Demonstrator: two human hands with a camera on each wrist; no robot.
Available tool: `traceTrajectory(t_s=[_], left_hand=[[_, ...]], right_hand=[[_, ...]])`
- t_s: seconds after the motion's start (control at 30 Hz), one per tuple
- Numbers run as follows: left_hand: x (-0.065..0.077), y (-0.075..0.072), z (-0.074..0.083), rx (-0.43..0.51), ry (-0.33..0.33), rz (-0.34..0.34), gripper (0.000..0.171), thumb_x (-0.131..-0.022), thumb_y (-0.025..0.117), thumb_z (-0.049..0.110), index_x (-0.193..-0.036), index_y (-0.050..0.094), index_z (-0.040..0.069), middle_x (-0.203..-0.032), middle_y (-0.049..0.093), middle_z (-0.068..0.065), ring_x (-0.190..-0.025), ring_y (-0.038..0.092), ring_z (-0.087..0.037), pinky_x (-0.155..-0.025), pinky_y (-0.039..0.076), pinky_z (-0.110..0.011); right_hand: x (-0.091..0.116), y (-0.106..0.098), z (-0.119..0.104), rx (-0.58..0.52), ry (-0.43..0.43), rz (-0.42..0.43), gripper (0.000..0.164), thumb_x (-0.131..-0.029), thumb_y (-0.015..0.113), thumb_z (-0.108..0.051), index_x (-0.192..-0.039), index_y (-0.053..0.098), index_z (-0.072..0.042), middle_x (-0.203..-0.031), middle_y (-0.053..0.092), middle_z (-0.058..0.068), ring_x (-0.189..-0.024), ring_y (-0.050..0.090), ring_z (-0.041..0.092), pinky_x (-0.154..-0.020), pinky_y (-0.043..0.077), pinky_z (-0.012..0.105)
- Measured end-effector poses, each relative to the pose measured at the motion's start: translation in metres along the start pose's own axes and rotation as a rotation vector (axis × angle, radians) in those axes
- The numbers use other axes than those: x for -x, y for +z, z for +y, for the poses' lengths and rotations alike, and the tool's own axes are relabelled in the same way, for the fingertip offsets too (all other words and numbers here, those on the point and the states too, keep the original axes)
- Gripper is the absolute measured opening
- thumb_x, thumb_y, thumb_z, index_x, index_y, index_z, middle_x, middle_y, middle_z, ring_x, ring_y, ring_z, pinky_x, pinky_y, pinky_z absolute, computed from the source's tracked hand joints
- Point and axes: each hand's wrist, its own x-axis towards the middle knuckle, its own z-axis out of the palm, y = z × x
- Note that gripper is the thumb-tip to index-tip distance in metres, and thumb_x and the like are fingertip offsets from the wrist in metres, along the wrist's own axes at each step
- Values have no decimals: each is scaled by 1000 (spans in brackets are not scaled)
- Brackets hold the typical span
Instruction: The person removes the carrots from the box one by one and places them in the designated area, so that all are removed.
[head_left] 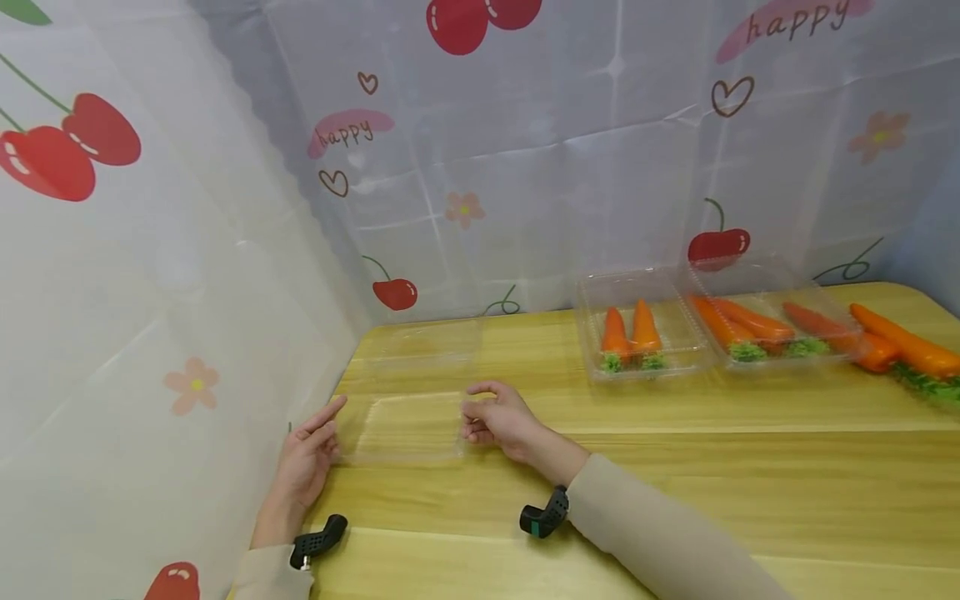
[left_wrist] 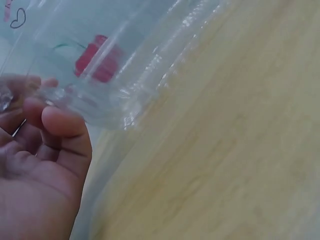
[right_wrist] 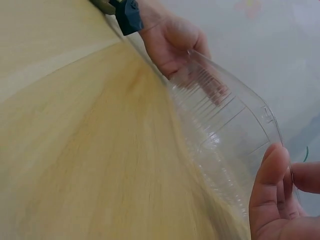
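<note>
A clear plastic clamshell box (head_left: 408, 427) is held low over the left part of the table, its raised lid (head_left: 427, 342) at the back; it holds no visible contents. At its left side is my left hand (head_left: 303, 462). In the left wrist view, thumb and fingers (left_wrist: 62, 122) pinch the clear edge. My right hand (head_left: 506, 421) pinches the opposite side; the right wrist view shows the thumb (right_wrist: 272, 167) on the thin rim. Whether the box's base touches the table, I cannot tell.
Farther right stand two open clear boxes, one with two toy carrots (head_left: 615, 333), the other with several carrots (head_left: 738, 321). More carrots (head_left: 911, 337) lie by the right edge of the wooden table (head_left: 675, 475). A cherry-print cloth (head_left: 525, 167) hangs behind and at left.
</note>
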Motion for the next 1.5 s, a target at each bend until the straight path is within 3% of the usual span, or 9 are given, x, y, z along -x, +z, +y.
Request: traceTrajectory(t_s=[0.2,0.33,0.47,0.73,0.83,1.07,1.17,1.3,1.5], left_hand=[[2,-4,4,32,-43,156,38,-107,54,10,-144,61,7,-116,66,15,-69,45,-5,-60,46,-18],[2,-6,7,61,-56,257,37,-105,59,11,-141,63,5,-101,66,10,-68,47,-6,-59,48,-19],[0,-9,9,91,-61,351,37,-103,62,11,-139,65,3,-99,68,6,-67,50,-7,-56,49,-20],[-4,-12,15,143,-59,411,33,-101,63,1,-132,71,6,-110,75,8,-68,52,-8,-55,49,-20],[-4,-14,16,160,-34,418,33,-99,63,-2,-131,72,6,-115,74,7,-70,53,-9,-56,49,-21],[3,-19,16,187,30,505,36,-96,65,-6,-132,70,2,-98,74,4,-72,54,-11,-57,49,-23],[3,-20,17,179,49,526,37,-96,67,-3,-132,70,2,-105,72,4,-75,54,-12,-59,51,-23],[1,-20,18,180,132,536,37,-96,66,-5,-133,66,-4,-114,75,3,-82,61,-11,-66,56,-22],[3,-16,22,240,250,550,34,-93,67,-11,-126,67,-11,-108,80,-2,-82,67,-12,-69,59,-23]], right_hand=[[-11,13,6,-24,2,3,48,-103,58,-3,-145,39,5,-85,65,10,-63,65,15,-57,56,22],[-15,22,8,-36,1,11,48,-102,59,-3,-146,39,4,-85,65,11,-62,65,15,-57,56,23],[-19,29,9,-37,5,16,48,-102,60,-5,-145,42,3,-84,66,11,-62,66,15,-57,57,23],[-24,38,7,-35,17,47,44,-102,62,-7,-143,47,0,-86,67,11,-62,66,15,-58,57,24],[-25,40,9,-38,21,57,43,-102,63,-8,-142,48,-1,-85,66,9,-63,67,15,-59,58,24],[-22,47,15,-52,30,38,44,-101,65,-8,-141,48,0,-89,69,10,-66,70,15,-61,60,24],[-21,46,15,-57,31,17,45,-101,64,-7,-143,48,0,-93,70,11,-68,71,15,-63,61,25],[-19,39,13,-44,32,-16,46,-102,63,-5,-145,49,0,-101,71,13,-73,73,16,-68,63,27],[-12,21,8,53,35,-65,41,-102,62,-5,-142,54,0,-111,69,19,-78,74,18,-75,64,31]])
